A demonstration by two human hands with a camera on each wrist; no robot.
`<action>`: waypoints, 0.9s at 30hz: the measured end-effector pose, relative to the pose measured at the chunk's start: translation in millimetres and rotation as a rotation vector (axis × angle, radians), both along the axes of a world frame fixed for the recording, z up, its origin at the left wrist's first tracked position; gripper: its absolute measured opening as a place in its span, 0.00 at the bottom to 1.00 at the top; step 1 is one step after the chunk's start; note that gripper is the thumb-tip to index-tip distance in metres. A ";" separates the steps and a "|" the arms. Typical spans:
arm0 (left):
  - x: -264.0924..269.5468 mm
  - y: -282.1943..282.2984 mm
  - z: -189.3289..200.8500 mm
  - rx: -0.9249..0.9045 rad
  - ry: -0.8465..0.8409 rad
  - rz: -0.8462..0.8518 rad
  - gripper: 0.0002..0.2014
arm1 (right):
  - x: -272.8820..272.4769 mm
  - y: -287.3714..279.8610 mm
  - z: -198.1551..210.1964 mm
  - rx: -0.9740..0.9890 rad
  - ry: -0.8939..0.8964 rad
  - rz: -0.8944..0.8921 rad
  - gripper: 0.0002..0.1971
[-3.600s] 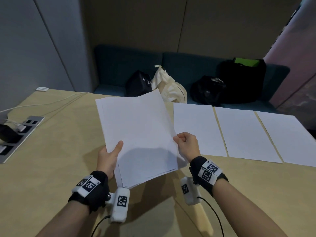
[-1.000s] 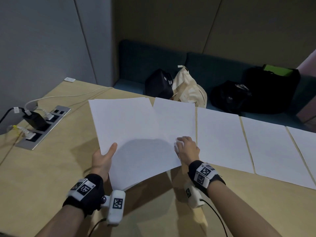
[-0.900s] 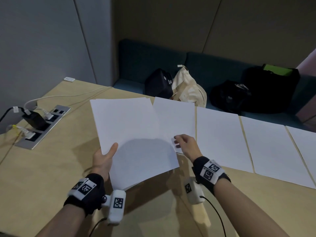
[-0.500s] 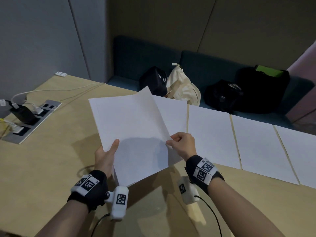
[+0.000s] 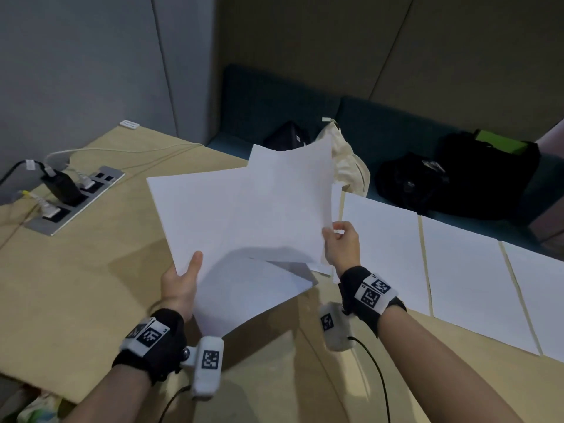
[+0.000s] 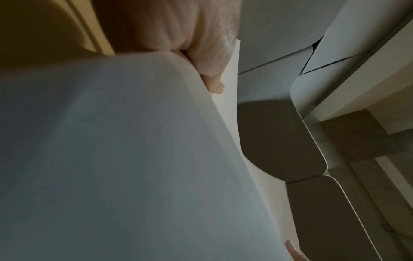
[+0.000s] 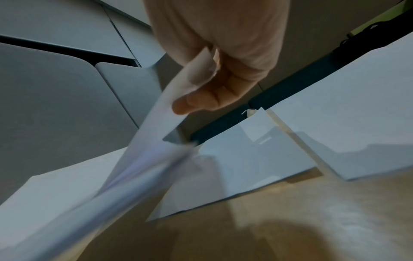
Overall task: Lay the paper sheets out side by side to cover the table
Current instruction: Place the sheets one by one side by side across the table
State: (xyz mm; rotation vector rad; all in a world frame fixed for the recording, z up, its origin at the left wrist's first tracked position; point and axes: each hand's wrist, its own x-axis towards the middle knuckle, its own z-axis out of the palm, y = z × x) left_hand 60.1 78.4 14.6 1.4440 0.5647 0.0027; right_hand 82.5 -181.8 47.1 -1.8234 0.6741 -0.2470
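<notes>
My left hand holds a stack of white paper sheets by its left edge, thumb on top, above the tan table. My right hand pinches the right edge of the top sheet and lifts it off the stack, turned askew. In the left wrist view the stack fills the frame with my thumb on its edge. In the right wrist view my fingers pinch the blurred sheet. Several sheets lie side by side along the table's far edge to the right.
A power strip with plugs and cables is set into the table at the left. Behind the table a dark bench carries black bags and a cream cloth bag. Bare table lies left of the laid sheets.
The right hand let go of a sheet laid on the table, came back to the stack, pinched the top sheet's right edge and has lifted and turned it.
</notes>
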 end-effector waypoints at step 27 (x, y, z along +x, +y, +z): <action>-2.1 147.7 2.2 -0.045 -0.024 0.366 0.22 | 115.6 131.7 -22.0 -0.151 0.320 0.227 0.25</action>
